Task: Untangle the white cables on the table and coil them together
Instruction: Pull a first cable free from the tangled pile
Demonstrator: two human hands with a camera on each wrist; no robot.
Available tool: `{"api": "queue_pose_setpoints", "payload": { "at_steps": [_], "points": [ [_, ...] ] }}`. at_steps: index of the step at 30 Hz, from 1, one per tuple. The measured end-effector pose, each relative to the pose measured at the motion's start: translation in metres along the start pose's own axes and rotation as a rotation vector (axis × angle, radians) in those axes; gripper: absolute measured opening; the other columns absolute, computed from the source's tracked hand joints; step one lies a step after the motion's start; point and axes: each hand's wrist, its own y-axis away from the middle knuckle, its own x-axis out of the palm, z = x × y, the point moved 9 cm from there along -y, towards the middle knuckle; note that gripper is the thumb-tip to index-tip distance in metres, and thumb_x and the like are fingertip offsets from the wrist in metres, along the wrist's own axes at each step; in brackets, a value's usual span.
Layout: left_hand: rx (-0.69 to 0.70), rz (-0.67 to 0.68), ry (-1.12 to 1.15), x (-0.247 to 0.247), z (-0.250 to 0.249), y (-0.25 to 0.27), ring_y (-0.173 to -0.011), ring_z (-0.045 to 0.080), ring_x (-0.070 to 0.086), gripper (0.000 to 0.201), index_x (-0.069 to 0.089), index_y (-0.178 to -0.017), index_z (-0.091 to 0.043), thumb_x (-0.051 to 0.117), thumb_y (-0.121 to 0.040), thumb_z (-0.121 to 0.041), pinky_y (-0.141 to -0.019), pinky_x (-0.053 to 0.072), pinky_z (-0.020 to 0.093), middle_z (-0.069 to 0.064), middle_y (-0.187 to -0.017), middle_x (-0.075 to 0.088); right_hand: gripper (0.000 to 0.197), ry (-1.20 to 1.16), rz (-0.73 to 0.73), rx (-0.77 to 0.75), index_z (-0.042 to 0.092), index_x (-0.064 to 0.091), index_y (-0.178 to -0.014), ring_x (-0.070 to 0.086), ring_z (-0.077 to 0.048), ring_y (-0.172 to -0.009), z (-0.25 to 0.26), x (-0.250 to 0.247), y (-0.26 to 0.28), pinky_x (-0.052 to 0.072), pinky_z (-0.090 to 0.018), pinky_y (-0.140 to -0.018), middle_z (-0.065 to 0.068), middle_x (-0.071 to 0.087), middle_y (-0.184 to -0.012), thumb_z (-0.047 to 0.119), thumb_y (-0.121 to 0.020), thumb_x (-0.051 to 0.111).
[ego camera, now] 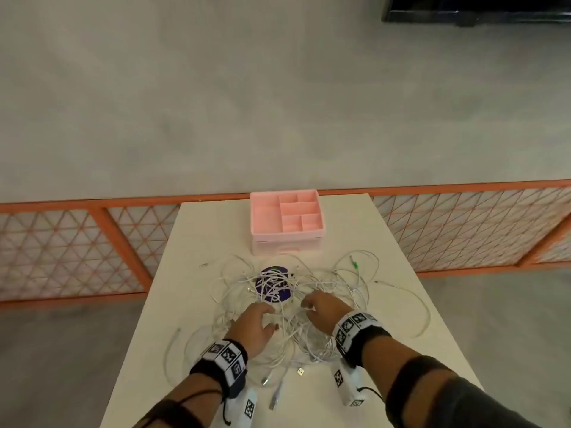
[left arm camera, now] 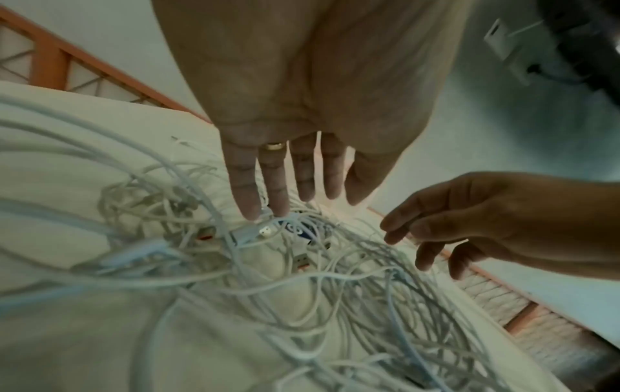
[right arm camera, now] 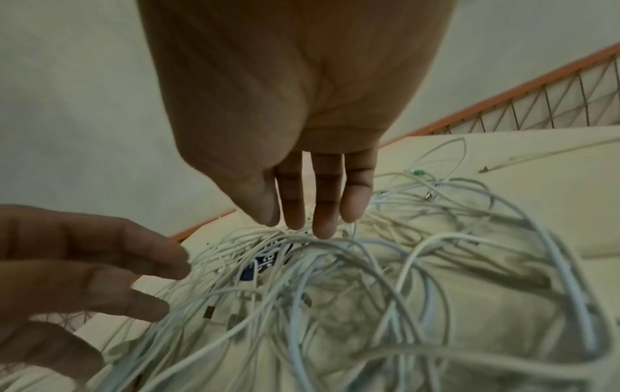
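White cables: tangled heap, bench centre, near edge. Left hand, right hand: fingers spread, relaxed, hovering over heap, gripping nothing. Advice: find loose plug end, draw one strand free, avoid tightening knots.

Both the left hand and right hand rest on tangled white cables before a pink organizer

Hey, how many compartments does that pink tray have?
6 in the pink tray: one tall at left, two small at the far side, one wide in the middle, two nearest.
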Motion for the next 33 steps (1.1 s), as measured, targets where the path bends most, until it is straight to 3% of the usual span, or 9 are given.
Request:
{"api": "queue_pose_setpoints", "payload": {
  "at_steps": [4,7,9,12,14,19,24,28,33],
  "points": [
    [-0.123,0.07,-0.149,0.009,0.017,-0.005,-0.124,0.019,0.054,0.049,0.043,-0.143,-0.023,0.056,-0.096,-0.024,-0.105,0.039,0.027,0.003,-0.138,0.054,0.042,0.02,0.067,0.054,0.023,0.052,-0.137,0.051,-0.029,-0.126,0.011,0.019,-0.008,0.043,-0.038,-0.105,-0.006,0.048,-0.138,0.024,-0.097,0.044],
    [-0.14,0.084,-0.129,0.01,0.02,-0.003,-0.098,0.02,0.065,0.028,0.056,-0.12,-0.028,0.058,-0.093,-0.02,-0.087,0.049,0.028,0.002,-0.103,0.068,0.05,0.045,0.068,0.105,0.021,0.041,-0.145,0.046,-0.029,-0.131,0.003,0.028,-0.011,0.04,-0.037,-0.108,-0.007,0.045,-0.143,0.02,-0.095,0.047],
    [-0.121,0.033,-0.089,0.003,0.017,-0.003,-0.078,0.02,0.064,0.016,0.058,-0.101,-0.03,0.059,-0.091,-0.017,-0.076,0.052,0.032,0.001,-0.081,0.065,0.045,0.019,0.047,0.125,0.018,0.046,-0.138,0.051,-0.027,-0.127,-0.003,0.029,-0.013,0.042,-0.034,-0.103,-0.008,0.051,-0.139,0.02,-0.094,0.049],
    [-0.073,-0.012,-0.032,-0.002,0.011,-0.005,-0.062,0.014,0.054,0.012,0.057,-0.09,-0.027,0.06,-0.091,-0.016,-0.064,0.046,0.03,-0.001,-0.071,0.06,0.026,0.06,0.027,0.108,0.013,0.064,-0.114,0.061,-0.026,-0.109,-0.006,0.026,-0.016,0.048,-0.031,-0.087,-0.008,0.065,-0.119,0.024,-0.095,0.049],
    [-0.076,-0.024,-0.001,-0.006,0.012,-0.006,-0.062,0.011,0.054,0.012,0.056,-0.089,-0.026,0.058,-0.09,-0.014,-0.061,0.045,0.028,0.0,-0.074,0.063,0.026,0.083,0.022,0.11,0.013,0.067,-0.11,0.062,-0.026,-0.105,-0.01,0.022,-0.018,0.048,-0.031,-0.086,-0.008,0.066,-0.115,0.028,-0.096,0.05],
    [-0.144,0.015,-0.022,-0.004,0.026,-0.006,-0.085,0.014,0.062,0.017,0.058,-0.093,-0.026,0.051,-0.09,-0.011,-0.077,0.049,0.026,-0.006,-0.091,0.064,0.037,0.11,-0.093,-0.002,0.015,0.062,-0.12,0.054,-0.028,-0.111,0.007,0.007,-0.029,0.046,-0.038,-0.093,-0.007,0.053,-0.121,0.038,-0.1,0.041],
    [-0.132,0.074,-0.095,0.009,0.035,-0.001,-0.112,0.018,0.056,0.02,0.058,-0.113,-0.025,0.051,-0.096,-0.017,-0.098,0.042,0.027,-0.004,-0.113,0.059,0.036,0.219,-0.028,-0.031,0.016,0.054,-0.129,0.047,-0.034,-0.117,0.031,0.014,-0.057,0.044,-0.05,-0.098,-0.009,0.052,-0.129,0.021,-0.097,0.037],
    [-0.12,0.088,-0.106,0.011,0.037,0.005,-0.107,0.021,0.061,0.021,0.059,-0.11,-0.022,0.041,-0.1,-0.022,-0.105,0.037,0.03,0.001,-0.108,0.063,0.038,0.3,0.057,0.084,0.013,0.047,-0.134,0.045,-0.035,-0.125,0.02,0.026,-0.07,0.042,-0.05,-0.103,-0.011,0.048,-0.135,0.016,-0.096,0.04],
    [-0.165,0.041,0.036,0.005,0.042,0.011,-0.101,0.015,0.061,0.026,0.057,-0.12,-0.021,0.05,-0.096,-0.019,-0.093,0.047,0.028,-0.006,-0.105,0.061,0.034,0.219,0.06,0.129,0.014,0.057,-0.12,0.054,-0.032,-0.117,0.006,0.032,-0.07,0.048,-0.043,-0.098,-0.01,0.058,-0.124,0.028,-0.09,0.054]
  ]
}}
